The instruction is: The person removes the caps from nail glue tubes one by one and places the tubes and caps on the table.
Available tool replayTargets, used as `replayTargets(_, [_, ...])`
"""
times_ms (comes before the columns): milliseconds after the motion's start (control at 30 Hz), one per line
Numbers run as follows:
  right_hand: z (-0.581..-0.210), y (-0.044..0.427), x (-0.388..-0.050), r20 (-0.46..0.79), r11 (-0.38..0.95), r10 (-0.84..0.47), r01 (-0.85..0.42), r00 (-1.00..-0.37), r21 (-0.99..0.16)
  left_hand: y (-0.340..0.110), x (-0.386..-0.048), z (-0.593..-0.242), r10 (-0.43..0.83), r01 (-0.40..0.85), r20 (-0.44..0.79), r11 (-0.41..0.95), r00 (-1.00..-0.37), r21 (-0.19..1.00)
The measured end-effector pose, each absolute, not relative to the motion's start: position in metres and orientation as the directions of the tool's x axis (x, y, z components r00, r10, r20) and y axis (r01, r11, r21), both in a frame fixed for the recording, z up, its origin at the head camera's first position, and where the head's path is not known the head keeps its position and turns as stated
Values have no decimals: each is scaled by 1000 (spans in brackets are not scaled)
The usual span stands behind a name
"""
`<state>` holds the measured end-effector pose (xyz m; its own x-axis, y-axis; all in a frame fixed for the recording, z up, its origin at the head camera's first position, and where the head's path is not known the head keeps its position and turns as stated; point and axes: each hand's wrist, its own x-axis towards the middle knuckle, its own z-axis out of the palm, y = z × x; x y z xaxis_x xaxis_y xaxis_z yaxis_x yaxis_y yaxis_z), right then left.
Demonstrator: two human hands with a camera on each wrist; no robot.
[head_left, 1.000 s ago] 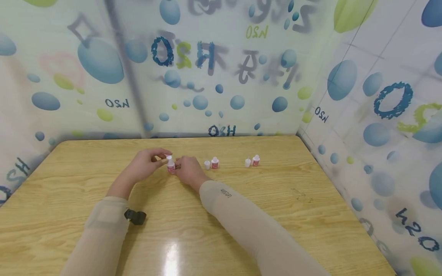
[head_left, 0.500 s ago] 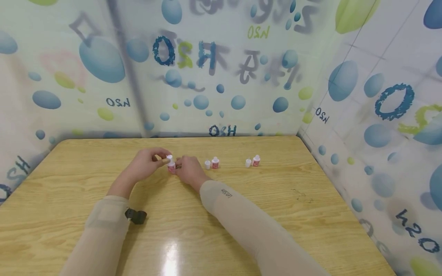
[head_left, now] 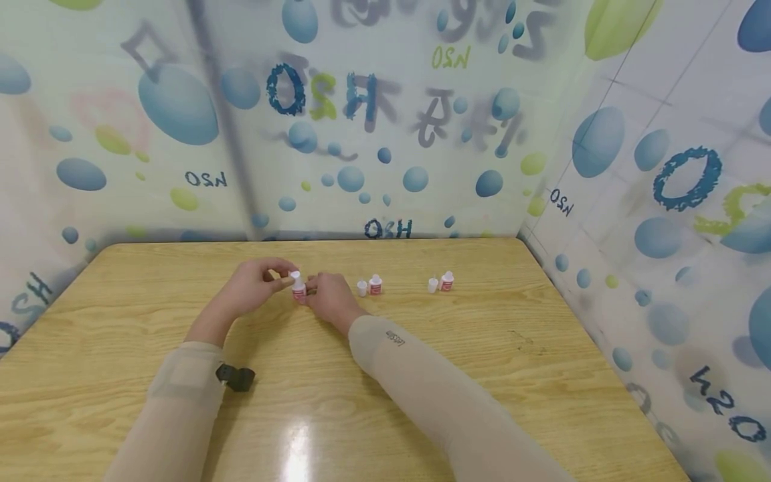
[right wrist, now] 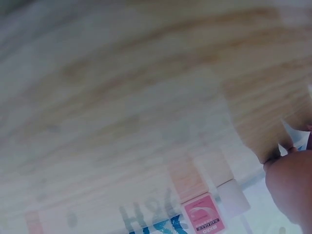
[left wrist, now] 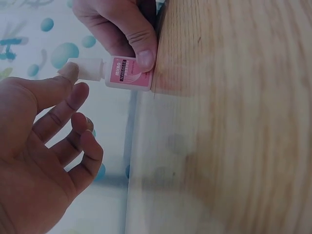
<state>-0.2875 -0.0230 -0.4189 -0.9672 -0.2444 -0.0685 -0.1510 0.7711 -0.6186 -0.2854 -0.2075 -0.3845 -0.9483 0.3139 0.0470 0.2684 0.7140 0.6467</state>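
A small bottle of nail glue (head_left: 298,293) with a pink label stands upright on the wooden table, between both hands. Its tall white cap (left wrist: 90,68) is on the neck, and my left hand (head_left: 258,286) pinches the cap's end with thumb and index finger. The other left fingers curl loosely away from it in the left wrist view. My right hand (head_left: 331,296) grips the bottle's body low down, its thumb on the label. In the right wrist view the right hand (right wrist: 291,187) shows only at the edge, and the held bottle is out of sight.
Right of the hands stands a second nail glue bottle (head_left: 376,286) beside a loose white cap (head_left: 362,288). Further right are a third bottle (head_left: 447,282) and another white cap (head_left: 433,286). A patterned curtain (head_left: 385,154) hangs behind the table's far edge.
Almost nothing differs. Both hands keep their places on the bottle and its cap, and the view has shifted very slightly.
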Motion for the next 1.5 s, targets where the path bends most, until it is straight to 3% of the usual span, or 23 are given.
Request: replayTargets(1500, [-427, -19, -291, -56, 749, -211, -124, -976, -651, -205, -289, -384, 314, 271, 52, 712, -948, 648])
